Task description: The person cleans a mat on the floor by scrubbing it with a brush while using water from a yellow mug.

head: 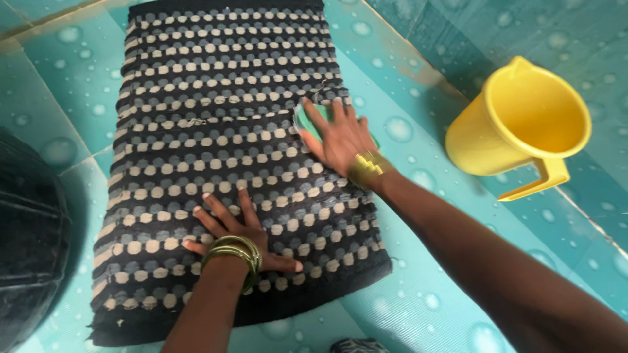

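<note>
- Under the right hand point(339, 138), I find a green scrubbing pad point(307, 119) pressed flat against the woven mat point(222, 98), near the mat's right edge and about halfway along it.
- Fingers point(327, 117) of that hand lie extended over the pad, palm bearing down rather than closed around it; only a green corner shows past the fingertips. I judge this flat hold suits rubbing across the weave.
- Left hand point(232, 229) is splayed wide on the mat's near part, holding nothing; I judge it pins the cloth so it does not shift. Gold bangles point(234, 252) sit at that wrist.
- Mat, dark with pale dotted rows, lies spread on a turquoise floor point(405, 287) with a droplet pattern.
- Yellow jug point(520, 124) stands well apart on the right, handle toward me.
- Dark rounded container point(29, 255) sits at the left edge, beside the mat.
</note>
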